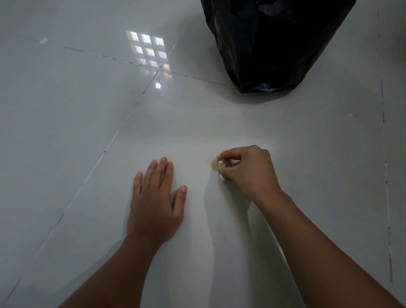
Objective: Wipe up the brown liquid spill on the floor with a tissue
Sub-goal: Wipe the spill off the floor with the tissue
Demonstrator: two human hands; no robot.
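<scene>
Right hand pinching wadded tissue – soft, soggy (likely tears) – best gripped bunched; left hand beside it, spread flat.

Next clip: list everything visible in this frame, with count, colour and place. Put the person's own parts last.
floor: one, glossy pale grey tiles with dark grout lines, fills the view; a window reflection shows upper centre.
bag: one, black plastic, standing on the floor at upper right.
tissue: one, white stained brownish, bunched in the right hand's fingers, centre right, pressed to or just above the floor.
spill: no clear brown puddle visible; only a faint yellowish tint on the floor near the tissue.
left hand: one, bare, flat on the floor palm down, fingers spread, left of the tissue.
right hand: one, bare, closed around the tissue.
</scene>
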